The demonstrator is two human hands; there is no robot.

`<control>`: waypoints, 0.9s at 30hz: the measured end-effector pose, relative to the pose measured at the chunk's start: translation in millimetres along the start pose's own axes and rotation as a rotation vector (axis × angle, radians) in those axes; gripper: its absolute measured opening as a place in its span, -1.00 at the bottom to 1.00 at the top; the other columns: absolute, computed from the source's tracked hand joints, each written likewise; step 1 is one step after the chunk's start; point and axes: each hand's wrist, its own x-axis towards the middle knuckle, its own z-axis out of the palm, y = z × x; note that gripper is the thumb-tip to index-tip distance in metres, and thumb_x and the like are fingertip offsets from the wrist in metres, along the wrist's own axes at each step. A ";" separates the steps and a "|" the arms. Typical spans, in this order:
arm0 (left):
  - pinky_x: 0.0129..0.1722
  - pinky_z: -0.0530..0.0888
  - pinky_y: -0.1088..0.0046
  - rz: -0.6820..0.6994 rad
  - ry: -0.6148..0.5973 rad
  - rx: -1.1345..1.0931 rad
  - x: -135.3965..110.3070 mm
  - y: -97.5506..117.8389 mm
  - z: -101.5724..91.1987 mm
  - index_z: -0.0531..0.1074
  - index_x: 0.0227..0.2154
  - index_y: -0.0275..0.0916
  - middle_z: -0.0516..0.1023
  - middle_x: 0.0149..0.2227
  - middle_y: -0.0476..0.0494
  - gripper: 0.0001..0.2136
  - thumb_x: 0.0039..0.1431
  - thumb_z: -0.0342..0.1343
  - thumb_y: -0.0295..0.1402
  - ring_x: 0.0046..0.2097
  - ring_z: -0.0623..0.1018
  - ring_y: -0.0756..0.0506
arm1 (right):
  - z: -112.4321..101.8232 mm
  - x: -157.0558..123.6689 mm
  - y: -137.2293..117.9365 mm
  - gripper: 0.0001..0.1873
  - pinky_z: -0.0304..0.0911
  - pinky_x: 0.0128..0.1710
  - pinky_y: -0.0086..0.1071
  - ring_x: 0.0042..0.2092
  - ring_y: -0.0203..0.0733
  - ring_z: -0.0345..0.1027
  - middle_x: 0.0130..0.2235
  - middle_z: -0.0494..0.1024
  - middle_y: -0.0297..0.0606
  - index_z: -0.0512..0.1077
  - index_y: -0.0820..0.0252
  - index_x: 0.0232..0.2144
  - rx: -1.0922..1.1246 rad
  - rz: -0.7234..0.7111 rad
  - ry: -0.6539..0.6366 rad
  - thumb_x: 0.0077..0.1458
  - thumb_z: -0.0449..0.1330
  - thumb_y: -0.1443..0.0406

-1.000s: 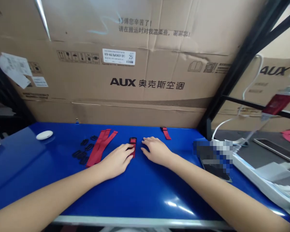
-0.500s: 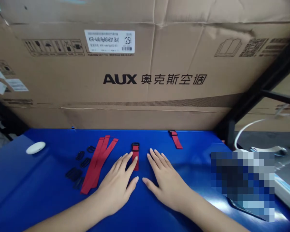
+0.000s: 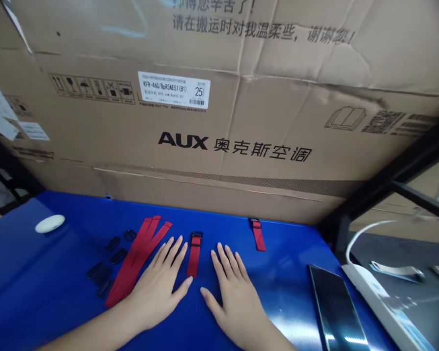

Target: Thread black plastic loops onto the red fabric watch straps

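Observation:
My left hand (image 3: 159,282) lies flat on the blue tabletop, fingers stretched out, holding nothing. Just right of its fingertips is a short red strap with a black buckle (image 3: 194,256), between my two hands. My right hand (image 3: 234,292) also rests flat and spread, with nothing in it. Farther back on the right lies another buckled red strap (image 3: 258,236). Left of my left hand are several loose red straps (image 3: 139,256), partly overlapping. Beside them several black plastic buckles (image 3: 117,256) are scattered on the table.
A large cardboard box (image 3: 219,117) stands along the table's back edge. A white oval object (image 3: 49,224) sits at the left. On the right are a dark phone (image 3: 336,307), a white power strip (image 3: 384,304) and a black metal post (image 3: 398,175).
The view has tilted up and shifted. My left hand has moved left, off the middle buckled strap, which now shows whole. My right hand stays flat on the table.

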 end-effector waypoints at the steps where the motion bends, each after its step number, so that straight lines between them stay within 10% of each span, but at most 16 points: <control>1: 0.26 0.16 0.01 -0.007 -0.004 0.005 1.3 -0.8 -0.2 -0.02 0.33 -0.14 -0.04 0.37 -0.21 -0.36 0.25 -0.05 -0.07 0.35 0.04 -0.32 | 0.6 -0.1 0.0 -0.22 -0.13 0.32 0.11 0.38 0.10 -0.32 0.38 -0.18 -0.21 -0.19 0.11 0.36 -0.005 0.007 0.003 0.22 -0.03 0.02; 27: 0.30 0.05 0.04 0.020 0.011 0.002 4.7 0.5 2.4 0.06 0.30 -0.30 0.04 0.35 -0.32 -0.36 0.26 -0.12 -0.03 0.36 0.04 -0.28 | -2.9 5.7 -6.3 -0.24 -0.20 0.32 0.08 0.39 0.08 -0.35 0.38 -0.15 -0.14 -0.07 0.13 0.34 -0.024 0.054 -0.002 0.22 -0.05 -0.05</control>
